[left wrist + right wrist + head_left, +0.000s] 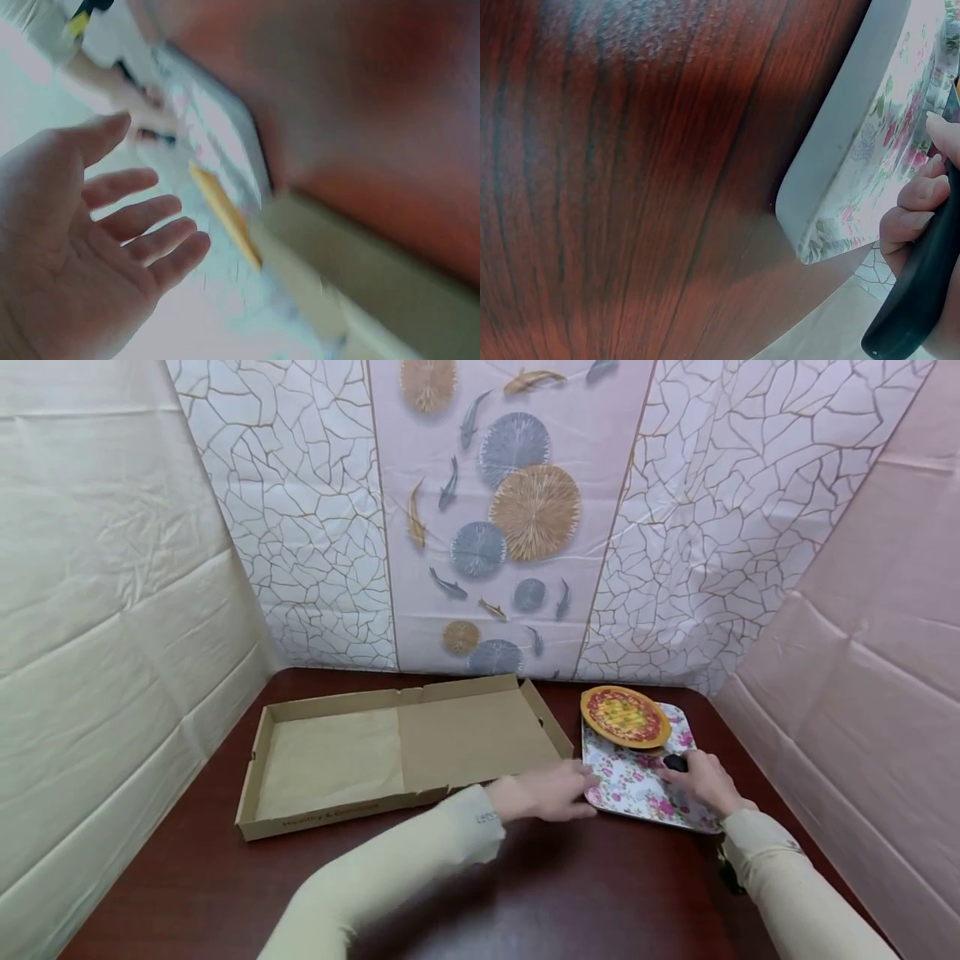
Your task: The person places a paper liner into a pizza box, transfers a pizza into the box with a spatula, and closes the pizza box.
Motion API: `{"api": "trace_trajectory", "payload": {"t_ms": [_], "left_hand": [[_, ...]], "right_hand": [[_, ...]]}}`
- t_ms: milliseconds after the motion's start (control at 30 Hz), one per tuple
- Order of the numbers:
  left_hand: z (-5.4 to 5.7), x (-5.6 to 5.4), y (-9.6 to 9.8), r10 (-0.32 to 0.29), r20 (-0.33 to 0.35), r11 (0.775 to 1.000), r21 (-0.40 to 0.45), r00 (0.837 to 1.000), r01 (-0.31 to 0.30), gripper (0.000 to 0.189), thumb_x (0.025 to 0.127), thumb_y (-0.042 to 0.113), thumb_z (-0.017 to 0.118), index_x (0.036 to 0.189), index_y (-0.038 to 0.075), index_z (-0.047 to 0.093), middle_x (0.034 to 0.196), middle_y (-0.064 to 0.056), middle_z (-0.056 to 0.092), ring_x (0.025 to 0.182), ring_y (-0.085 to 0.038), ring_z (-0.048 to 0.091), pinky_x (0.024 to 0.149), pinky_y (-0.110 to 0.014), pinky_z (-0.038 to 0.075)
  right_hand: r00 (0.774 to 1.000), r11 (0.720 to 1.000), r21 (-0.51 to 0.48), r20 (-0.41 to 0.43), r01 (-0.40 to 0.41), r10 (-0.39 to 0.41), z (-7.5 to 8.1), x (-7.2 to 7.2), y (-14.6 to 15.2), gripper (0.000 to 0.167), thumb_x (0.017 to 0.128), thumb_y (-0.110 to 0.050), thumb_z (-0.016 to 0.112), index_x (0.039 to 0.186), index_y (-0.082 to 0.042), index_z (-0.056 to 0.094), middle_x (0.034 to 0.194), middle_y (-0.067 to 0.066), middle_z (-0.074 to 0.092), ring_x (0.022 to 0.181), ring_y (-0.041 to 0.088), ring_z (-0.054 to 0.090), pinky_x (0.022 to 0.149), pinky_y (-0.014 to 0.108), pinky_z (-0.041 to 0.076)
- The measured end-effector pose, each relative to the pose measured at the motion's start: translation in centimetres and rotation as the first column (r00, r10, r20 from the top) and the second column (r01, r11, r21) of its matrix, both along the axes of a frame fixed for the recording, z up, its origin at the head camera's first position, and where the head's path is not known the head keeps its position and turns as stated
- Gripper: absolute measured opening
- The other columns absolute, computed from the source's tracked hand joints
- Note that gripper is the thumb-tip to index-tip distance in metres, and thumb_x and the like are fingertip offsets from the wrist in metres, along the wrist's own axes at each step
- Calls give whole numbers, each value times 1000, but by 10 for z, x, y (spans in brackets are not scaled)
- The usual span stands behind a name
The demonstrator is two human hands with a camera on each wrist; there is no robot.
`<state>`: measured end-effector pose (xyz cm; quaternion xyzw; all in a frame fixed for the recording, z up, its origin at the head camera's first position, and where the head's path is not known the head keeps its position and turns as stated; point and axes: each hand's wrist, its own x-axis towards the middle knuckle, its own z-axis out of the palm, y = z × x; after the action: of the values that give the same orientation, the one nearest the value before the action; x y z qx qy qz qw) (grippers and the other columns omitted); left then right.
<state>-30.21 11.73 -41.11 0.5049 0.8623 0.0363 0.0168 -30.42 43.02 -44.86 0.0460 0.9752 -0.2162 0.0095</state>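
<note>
My right hand (708, 783) grips the black handle (919, 277) of a utensil over the flowered tray (630, 785). Most of its working end is hidden, so I cannot tell its kind. Just beyond that hand, a pizza (626, 714) lies on a round yellow plate (663, 742) toward the back of the tray. My left hand (551, 789), blurred in the head view, reaches to the tray's left edge. In the left wrist view its fingers (127, 214) are spread and relaxed, with nothing held.
An opened cardboard pizza box (480, 735) lies to the left of the tray, with a sheet of paper (337, 760) lining its left half. Both stand on a dark reddish wooden table (600, 885). Patterned cloth walls (315, 527) enclose the table at the back and sides.
</note>
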Motion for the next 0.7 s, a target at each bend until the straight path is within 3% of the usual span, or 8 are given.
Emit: {"api": "trace_trajectory", "payload": {"t_ms": [67, 167, 233, 267, 333, 467, 633, 700], "left_hand": [[8, -9, -22, 20, -55, 996, 86, 998, -15, 41, 97, 35, 55, 131, 12, 56, 133, -7, 58, 120, -16, 58, 101, -27, 45], [19, -22, -65, 150, -94, 978, 158, 984, -134, 33, 97, 29, 57, 124, 12, 59, 119, -6, 65, 104, -18, 63, 91, -30, 52], [26, -29, -96, 269, -103, 953, 175, 958, -249, 27, 96, 27, 57, 118, 11, 60, 109, -4, 66, 93, -17, 64, 82, -30, 54], [28, -34, -112, 335, -113, 933, 179, 935, -312, 26, 96, 26, 57, 118, 11, 60, 106, -4, 67, 91, -18, 63, 79, -30, 54], [29, -42, -145, 462, -129, 880, 190, 878, -435, 24, 95, 22, 57, 115, 8, 60, 99, -6, 67, 84, -19, 62, 72, -31, 54], [27, -55, -211, 667, -169, 745, 162, 726, -647, 22, 90, 9, 55, 110, 0, 60, 91, -16, 66, 77, -30, 61, 62, -37, 52], [21, -64, -281, 819, -163, 566, 73, 550, -821, 22, 88, -1, 46, 100, -8, 63, 98, -31, 64, 83, -44, 60, 55, -49, 48], [17, -67, -302, 860, -141, 497, 12, 491, -868, 23, 89, -3, 43, 95, -10, 64, 98, -35, 63, 80, -47, 57, 52, -51, 46]], "right_hand": [[1000, 1000, -6, -6, 3, -3, 0, 0, 0, 39, 92, -36, 63, 89, 2, 52, 70, 8, 49, 56, 18, 46, 49, 31, 38], [1000, 1000, -10, -18, 1, -1, 1, 0, 0, 40, 92, -36, 63, 89, 2, 51, 72, 9, 48, 57, 18, 46, 49, 31, 38], [1000, 1000, -2, -22, 7, -7, 2, 0, 0, 39, 92, -36, 63, 88, 1, 51, 71, 9, 48, 58, 18, 46, 49, 31, 37], [1000, 1000, 3, -23, 9, -9, 2, -1, 0, 38, 92, -36, 63, 87, 0, 51, 71, 8, 47, 58, 18, 45, 49, 31, 37], [1000, 1000, 13, -24, 6, -6, 3, -1, -1, 37, 92, -35, 63, 82, -1, 51, 68, 6, 46, 57, 18, 45, 49, 30, 36], [1000, 1000, 19, -14, 0, 0, 2, -2, 0, 36, 92, -34, 64, 79, -3, 51, 66, 4, 44, 56, 17, 44, 49, 30, 36], [1000, 1000, 5, -23, -4, 4, 2, 0, 0, 39, 93, -37, 62, 88, 0, 53, 71, 8, 49, 58, 18, 46, 50, 31, 38], [1000, 1000, 5, -25, -1, 1, 2, 1, 0, 39, 93, -37, 61, 91, 2, 54, 72, 10, 50, 58, 19, 47, 50, 31, 38]]}}
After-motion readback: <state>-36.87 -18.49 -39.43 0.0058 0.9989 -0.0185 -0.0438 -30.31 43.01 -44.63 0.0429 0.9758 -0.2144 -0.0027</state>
